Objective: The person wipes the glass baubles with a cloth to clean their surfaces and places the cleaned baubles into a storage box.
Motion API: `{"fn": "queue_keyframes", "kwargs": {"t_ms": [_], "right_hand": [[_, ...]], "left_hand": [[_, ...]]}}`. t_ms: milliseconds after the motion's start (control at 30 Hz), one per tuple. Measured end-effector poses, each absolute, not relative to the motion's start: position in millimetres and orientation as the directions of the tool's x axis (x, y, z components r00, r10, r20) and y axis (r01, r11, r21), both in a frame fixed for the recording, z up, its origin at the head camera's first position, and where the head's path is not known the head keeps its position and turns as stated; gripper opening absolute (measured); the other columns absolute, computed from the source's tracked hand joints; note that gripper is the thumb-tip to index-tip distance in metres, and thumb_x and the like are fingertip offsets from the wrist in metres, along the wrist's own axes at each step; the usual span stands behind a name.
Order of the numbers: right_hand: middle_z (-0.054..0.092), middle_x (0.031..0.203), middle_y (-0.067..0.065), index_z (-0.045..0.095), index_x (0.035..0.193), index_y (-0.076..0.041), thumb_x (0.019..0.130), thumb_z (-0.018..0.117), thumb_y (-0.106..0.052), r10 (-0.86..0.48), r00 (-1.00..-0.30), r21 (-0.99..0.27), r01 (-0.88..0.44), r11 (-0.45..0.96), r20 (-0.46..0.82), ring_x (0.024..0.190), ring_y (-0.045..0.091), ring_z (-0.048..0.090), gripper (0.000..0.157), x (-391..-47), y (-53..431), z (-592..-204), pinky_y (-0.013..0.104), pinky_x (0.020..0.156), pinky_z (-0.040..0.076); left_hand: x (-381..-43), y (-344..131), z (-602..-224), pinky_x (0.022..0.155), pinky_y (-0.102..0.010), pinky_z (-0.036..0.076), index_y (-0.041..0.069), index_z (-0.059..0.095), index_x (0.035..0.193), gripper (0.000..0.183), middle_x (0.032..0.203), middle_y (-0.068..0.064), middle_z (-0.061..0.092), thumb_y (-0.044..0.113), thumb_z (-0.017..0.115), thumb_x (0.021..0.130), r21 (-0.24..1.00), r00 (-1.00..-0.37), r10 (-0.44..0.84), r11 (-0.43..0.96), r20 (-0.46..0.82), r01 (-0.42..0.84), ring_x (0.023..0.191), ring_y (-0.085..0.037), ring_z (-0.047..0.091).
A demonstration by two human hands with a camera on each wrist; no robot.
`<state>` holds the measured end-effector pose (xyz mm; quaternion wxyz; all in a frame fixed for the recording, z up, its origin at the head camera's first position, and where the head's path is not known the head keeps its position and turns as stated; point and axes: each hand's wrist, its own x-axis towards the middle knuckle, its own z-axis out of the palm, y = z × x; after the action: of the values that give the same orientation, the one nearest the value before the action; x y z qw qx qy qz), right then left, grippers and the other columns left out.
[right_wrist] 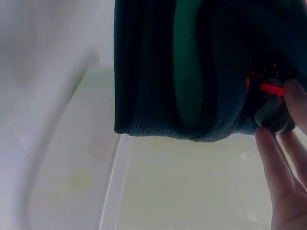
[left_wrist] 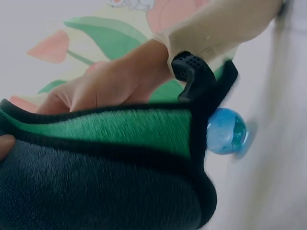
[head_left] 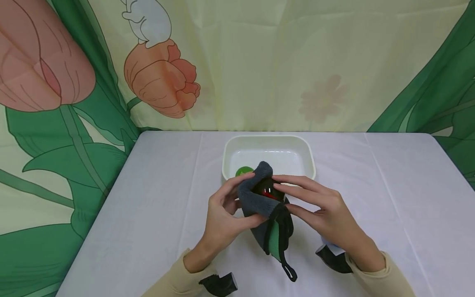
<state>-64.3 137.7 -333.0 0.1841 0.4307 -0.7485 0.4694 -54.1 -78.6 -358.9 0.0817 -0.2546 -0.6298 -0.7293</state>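
Observation:
A dark blue-grey cloth (head_left: pixel 256 206) with a green underside, black edging and a hanging loop is folded around a shiny dark ball (head_left: pixel 268 190) with red in it. My left hand (head_left: pixel 222 214) grips the cloth from the left, thumb across its near fold and fingers at its far side. On the other side my right hand (head_left: pixel 326 210) holds the ball and the cloth's edge between fingertips and thumb. In the right wrist view the ball (right_wrist: pixel 273 115) looks see-through with red specks, and fingertips press on it. The cloth hides the rest of it.
Behind the hands stands a white tray (head_left: pixel 309 165) with a green ball (head_left: pixel 244 170) at its near left corner. A blue ball (left_wrist: pixel 226 131) lies on the white table (head_left: pixel 156 214) by the right wrist, mostly hidden in the head view. A printed curtain (head_left: pixel 259 74) hangs behind.

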Motion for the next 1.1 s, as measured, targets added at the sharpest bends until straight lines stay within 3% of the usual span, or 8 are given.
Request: {"fn": "queue_keyframes", "kwargs": {"t_ms": [133, 267, 367, 467, 700, 900, 1000, 1100], "right_hand": [[0.059, 0.118, 0.016, 0.060, 0.117, 0.003, 0.081, 0.070, -0.009, -0.451, -0.604, -0.597, -0.782, 0.177, 0.657, 0.106, 0.020, 0.059, 0.040, -64, 138, -337, 0.023, 0.083, 0.048], [0.060, 0.117, 0.015, 0.059, 0.118, 0.003, 0.066, 0.075, 0.011, -0.452, -0.629, -0.628, -0.758, 0.176, 0.633, 0.104, 0.019, 0.060, 0.055, -64, 139, -339, 0.025, 0.081, 0.049], [0.059, 0.120, 0.014, 0.058, 0.120, 0.002, 0.078, 0.072, -0.008, -0.478, -0.614, -0.604, -0.772, 0.199, 0.628, 0.107, 0.020, 0.058, 0.045, -65, 140, -337, 0.023, 0.085, 0.047], [0.056, 0.123, 0.014, 0.058, 0.121, 0.001, 0.088, 0.060, -0.027, -0.512, -0.574, -0.556, -0.805, 0.209, 0.639, 0.113, 0.021, 0.054, 0.043, -65, 139, -332, 0.020, 0.089, 0.044], [0.055, 0.123, 0.018, 0.060, 0.117, 0.004, 0.091, 0.055, -0.022, -0.536, -0.495, -0.509, -0.850, 0.137, 0.683, 0.116, 0.027, 0.050, 0.037, -62, 134, -321, 0.020, 0.091, 0.043], [0.056, 0.124, 0.017, 0.057, 0.121, 0.003, 0.089, 0.060, -0.022, -0.515, -0.553, -0.551, -0.816, 0.176, 0.655, 0.115, 0.024, 0.053, 0.041, -63, 138, -331, 0.021, 0.089, 0.044], [0.057, 0.123, 0.014, 0.056, 0.123, 0.001, 0.078, 0.071, -0.005, -0.483, -0.619, -0.606, -0.768, 0.207, 0.619, 0.111, 0.022, 0.057, 0.048, -63, 139, -335, 0.023, 0.085, 0.047], [0.059, 0.122, 0.010, 0.056, 0.125, -0.002, 0.064, 0.076, 0.012, -0.448, -0.680, -0.663, -0.714, 0.225, 0.580, 0.106, 0.019, 0.060, 0.066, -63, 139, -338, 0.025, 0.080, 0.050]], "left_hand": [[-53, -78, -360, 0.075, -0.038, 0.053, 0.005, 0.050, 0.128, 0.067, 0.119, -0.014, 0.058, -0.009, 0.075, 0.067, 0.885, -0.862, 0.210, -0.169, 0.461, 0.433, 0.100, -0.028, 0.059], [-53, -78, -361, 0.074, -0.038, 0.053, 0.006, 0.051, 0.127, 0.066, 0.119, -0.013, 0.058, -0.007, 0.076, 0.067, 0.888, -0.865, 0.209, -0.155, 0.457, 0.432, 0.098, -0.027, 0.059], [-55, -77, -362, 0.073, -0.039, 0.053, 0.006, 0.051, 0.127, 0.066, 0.119, -0.013, 0.057, -0.007, 0.076, 0.067, 0.884, -0.862, 0.204, -0.160, 0.464, 0.439, 0.097, -0.028, 0.059], [-56, -77, -363, 0.073, -0.041, 0.053, 0.006, 0.052, 0.126, 0.066, 0.119, -0.013, 0.058, -0.007, 0.076, 0.066, 0.881, -0.860, 0.200, -0.169, 0.470, 0.442, 0.098, -0.029, 0.059], [-55, -76, -362, 0.073, -0.039, 0.053, 0.007, 0.052, 0.126, 0.066, 0.120, -0.012, 0.057, -0.008, 0.076, 0.067, 0.882, -0.862, 0.197, -0.161, 0.468, 0.442, 0.100, -0.029, 0.059], [-55, -76, -363, 0.073, -0.038, 0.053, 0.007, 0.051, 0.127, 0.068, 0.121, -0.012, 0.057, -0.007, 0.077, 0.066, 0.884, -0.862, 0.196, -0.144, 0.467, 0.445, 0.101, -0.028, 0.059], [-54, -76, -363, 0.073, -0.038, 0.053, 0.007, 0.050, 0.128, 0.068, 0.122, -0.012, 0.056, -0.007, 0.077, 0.067, 0.886, -0.864, 0.197, -0.139, 0.463, 0.443, 0.101, -0.028, 0.059], [-54, -76, -364, 0.074, -0.038, 0.053, 0.006, 0.049, 0.129, 0.068, 0.121, -0.013, 0.056, -0.007, 0.076, 0.067, 0.889, -0.867, 0.200, -0.145, 0.457, 0.435, 0.100, -0.027, 0.059]]}}
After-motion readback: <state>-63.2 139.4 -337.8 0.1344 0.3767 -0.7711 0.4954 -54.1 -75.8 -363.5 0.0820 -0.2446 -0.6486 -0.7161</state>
